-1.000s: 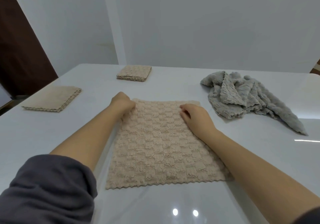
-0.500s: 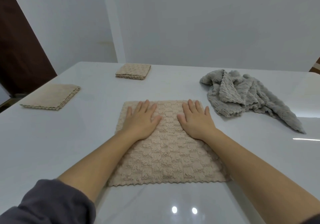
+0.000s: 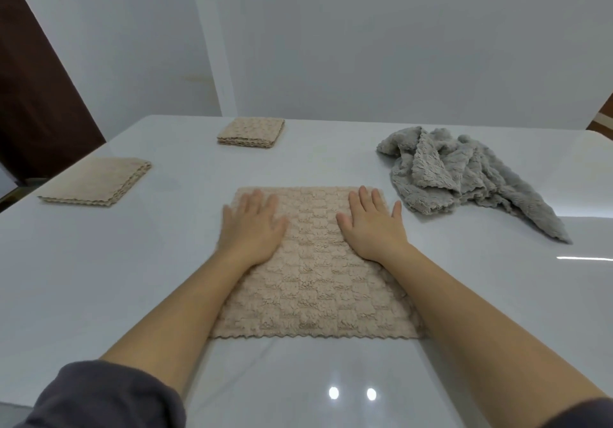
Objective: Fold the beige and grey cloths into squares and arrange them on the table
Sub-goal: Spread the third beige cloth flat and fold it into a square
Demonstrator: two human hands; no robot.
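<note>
I press my left hand [image 3: 251, 228] and right hand [image 3: 373, 225] flat, fingers spread, on the beige cloth [image 3: 315, 268] lying on the white table [image 3: 99, 278]. Two folded beige squares [image 3: 96, 180] [image 3: 252, 131] lie far left; a crumpled grey cloth [image 3: 464, 175] lies right.

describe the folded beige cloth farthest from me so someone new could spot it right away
Start at the white table and look to its far edge, left of the crumpled grey cloth. The far folded beige cloth lies there alone, untouched, looking smallest of the three beige pieces.
</note>
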